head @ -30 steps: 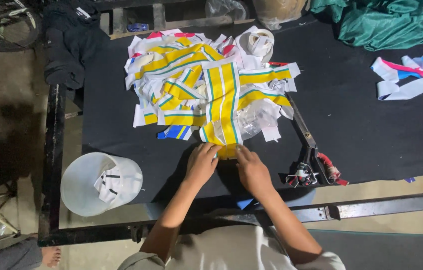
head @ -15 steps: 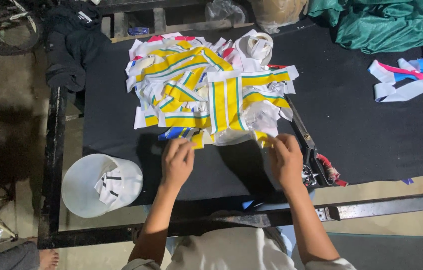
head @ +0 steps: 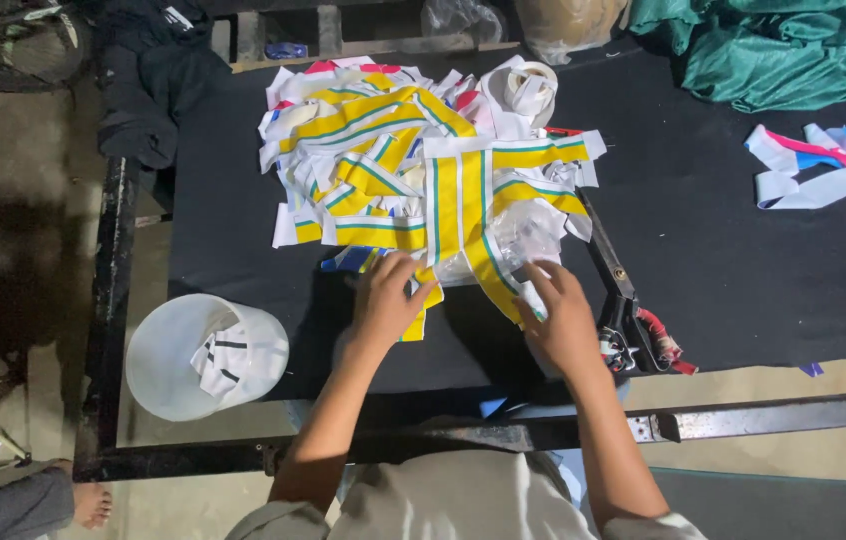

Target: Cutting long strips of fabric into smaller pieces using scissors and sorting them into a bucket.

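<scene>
Head view shows the left hand (head: 388,300) and right hand (head: 561,318) pinching soft, light yellow cloth strips (head: 463,215), best picked up by the ends under the fingers.

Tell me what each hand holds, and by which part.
Left hand and right hand each rest on the near ends of yellow striped fabric strips; a closed grip cannot be told.
</scene>
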